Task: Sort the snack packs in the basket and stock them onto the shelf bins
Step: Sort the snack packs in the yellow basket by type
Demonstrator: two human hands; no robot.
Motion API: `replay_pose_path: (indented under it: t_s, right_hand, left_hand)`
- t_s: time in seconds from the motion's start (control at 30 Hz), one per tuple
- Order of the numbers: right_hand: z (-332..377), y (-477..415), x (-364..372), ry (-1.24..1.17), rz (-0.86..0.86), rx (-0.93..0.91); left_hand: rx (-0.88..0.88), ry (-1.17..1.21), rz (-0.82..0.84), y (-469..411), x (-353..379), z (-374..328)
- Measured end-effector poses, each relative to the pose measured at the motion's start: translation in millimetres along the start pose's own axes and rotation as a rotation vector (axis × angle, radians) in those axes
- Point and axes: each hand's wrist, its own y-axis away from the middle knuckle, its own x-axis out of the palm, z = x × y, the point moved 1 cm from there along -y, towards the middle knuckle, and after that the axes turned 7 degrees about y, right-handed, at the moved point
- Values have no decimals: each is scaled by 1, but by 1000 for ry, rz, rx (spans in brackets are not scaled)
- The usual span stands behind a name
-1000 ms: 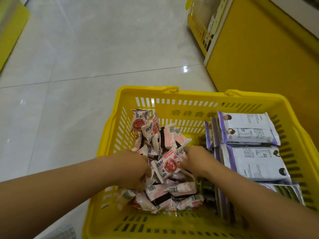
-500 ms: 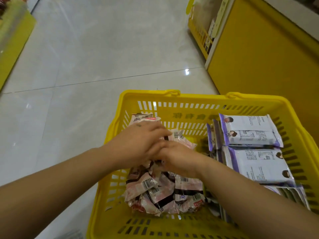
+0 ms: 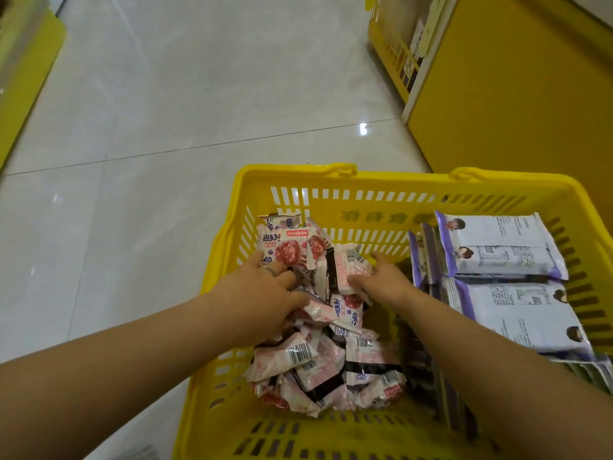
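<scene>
Pale glossy floor tiles [image 3: 166, 127] are stretching away under a yellow basket [image 3: 398, 184], with a yellow shelf unit [image 3: 514, 94] standing at the far right and another yellow shelf edge [image 3: 26, 78] at the far left. Both bare forearms are reaching into the basket from the near side. The left hand [image 3: 262, 293] is curling its fingers into a heap of pink snack packs [image 3: 331, 360], and the right hand [image 3: 381, 280] is pinching packs from the other side, so a bunch is being squeezed between the two hands. The pink packs, printed with red rounds and barcodes, are filling the basket's left half; purple-and-white packs [image 3: 497, 247] are lying stacked along its right.
</scene>
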Motion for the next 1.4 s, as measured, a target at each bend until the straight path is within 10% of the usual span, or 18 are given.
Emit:
replay_pose_path:
  t_s: [0.3, 0.7, 0.93, 1.07, 1.2, 1.4]
  right_hand:
    - [2, -8, 13, -126, 110, 73]
    - [38, 70, -25, -186, -290, -166]
    - [66, 114, 11, -148, 217, -185]
    - [63, 117, 20, -157, 507, -286]
    - [48, 105, 20, -143, 347, -298]
    - [19, 65, 7, 29, -50, -85]
  left_hand:
    - [32, 14, -92, 1, 0, -2]
    - [-42, 47, -102, 10, -16, -2]
    - [-218, 463, -814, 44, -48, 23]
    - [-44, 475, -492, 28, -33, 3]
    - [-45, 156, -90, 18, -11, -6]
    - [-23, 26, 17, 12, -5, -7]
